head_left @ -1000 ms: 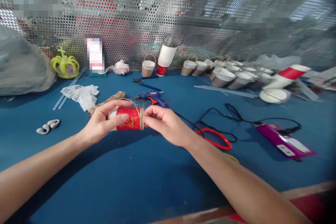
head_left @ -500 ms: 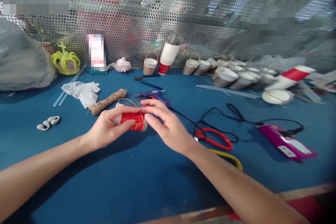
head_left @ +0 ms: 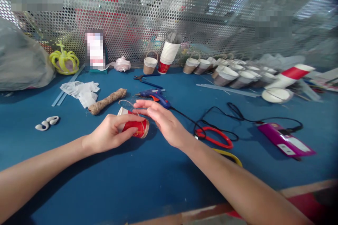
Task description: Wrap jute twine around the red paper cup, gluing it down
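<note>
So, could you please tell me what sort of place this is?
It looks like a craft workbench: a glue gun and a bundle of brown twine lie on the blue tabletop, with many small cups grouped behind.

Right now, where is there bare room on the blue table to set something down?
The widest bare patch on the blue table lies between the red cup in the left hand and the table's near edge. A smaller one lies between the purple box and that edge. The back right is crowded: cups stand together along the mesh wall.
</note>
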The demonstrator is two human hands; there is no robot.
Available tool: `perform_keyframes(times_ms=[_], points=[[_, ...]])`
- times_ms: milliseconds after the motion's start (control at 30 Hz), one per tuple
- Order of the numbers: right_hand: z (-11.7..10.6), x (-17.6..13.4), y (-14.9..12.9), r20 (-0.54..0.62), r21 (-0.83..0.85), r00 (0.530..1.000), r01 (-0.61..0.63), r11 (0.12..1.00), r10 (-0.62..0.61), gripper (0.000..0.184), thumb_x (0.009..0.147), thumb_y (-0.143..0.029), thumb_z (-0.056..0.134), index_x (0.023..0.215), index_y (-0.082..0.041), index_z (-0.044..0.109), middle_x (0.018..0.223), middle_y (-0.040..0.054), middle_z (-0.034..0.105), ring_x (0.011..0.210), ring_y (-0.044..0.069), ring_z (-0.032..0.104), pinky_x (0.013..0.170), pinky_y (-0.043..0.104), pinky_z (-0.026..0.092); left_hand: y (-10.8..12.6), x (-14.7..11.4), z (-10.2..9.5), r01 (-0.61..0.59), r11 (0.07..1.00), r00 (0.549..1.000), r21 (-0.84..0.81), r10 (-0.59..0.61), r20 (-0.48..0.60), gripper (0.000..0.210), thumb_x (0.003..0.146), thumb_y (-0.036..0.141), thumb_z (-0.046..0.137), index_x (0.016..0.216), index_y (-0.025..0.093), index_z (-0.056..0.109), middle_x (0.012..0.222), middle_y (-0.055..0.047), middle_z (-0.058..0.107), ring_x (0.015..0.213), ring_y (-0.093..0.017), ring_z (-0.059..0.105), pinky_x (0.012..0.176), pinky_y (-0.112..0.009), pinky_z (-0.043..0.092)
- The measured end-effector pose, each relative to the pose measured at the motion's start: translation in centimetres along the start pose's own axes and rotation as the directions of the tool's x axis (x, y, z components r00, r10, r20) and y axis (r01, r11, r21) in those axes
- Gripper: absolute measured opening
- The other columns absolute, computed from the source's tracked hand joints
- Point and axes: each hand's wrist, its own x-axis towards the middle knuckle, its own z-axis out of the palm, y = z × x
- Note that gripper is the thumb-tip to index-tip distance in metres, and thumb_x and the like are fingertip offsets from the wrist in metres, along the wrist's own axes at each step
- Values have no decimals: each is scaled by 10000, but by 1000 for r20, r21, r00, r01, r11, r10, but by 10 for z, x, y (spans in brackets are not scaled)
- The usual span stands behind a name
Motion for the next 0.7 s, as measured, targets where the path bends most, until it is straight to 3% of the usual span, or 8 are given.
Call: perform_keyframes(times_ms=[133,267,333,400,533,567,700], points=[[6,0,-6,59,-46,996,70,996,-67,311,913,-320,363,1174,-211,490,1262,89,514,1124,193,542,969,399,407,-1,0,0,69,998,997,-1,-69,42,309,827,221,497,1086,107,623,470,78,418,388,-50,263,362,-151,251],[-4,8,-14,-49,-353,995,59,934,-82,322,913,-294,356,1183,-176,487,1198,118,559,1013,187,608,890,364,456,-1,0,1,107,994,994,4,-108,22,297,826,251,507,1039,103,652,492,46,501,395,-60,336,375,-162,297],[-20,17,-17,-162,-573,985,-47,818,-57,325,909,-288,368,1170,-151,505,1105,124,615,957,189,626,845,339,470,-1,0,2,112,994,994,4,-112,14,301,826,264,513,1046,114,654,591,2,611,447,-83,452,419,-172,374],[-41,29,-17,-288,-772,958,-233,592,1,284,892,-251,405,1122,-165,546,1039,102,646,957,198,618,857,331,454,0,0,2,108,994,994,23,-108,-6,292,817,270,526,1031,127,664,727,-34,682,549,-115,556,490,-184,443],[-71,50,0,-344,-811,929,-369,454,139,44,717,-160,652,760,-156,643,831,117,662,877,276,619,801,372,456,0,0,2,122,992,992,45,-120,-45,281,812,274,534,1009,132,674,829,-56,713,626,-138,617,568,-205,496],[-75,53,7,-346,-810,923,-384,442,167,45,717,-171,669,750,-154,643,841,115,657,865,260,618,791,364,464,-1,1,2,120,992,992,44,-117,-56,281,813,277,533,1004,129,675,832,-60,715,639,-143,624,573,-207,501],[-74,64,27,-376,-779,909,-416,468,183,218,844,-289,568,1012,-154,598,1049,93,609,906,190,592,789,368,486,-3,2,-1,77,995,992,68,-70,-105,267,809,268,540,987,126,679,790,-53,716,621,-141,626,541,-198,502]])
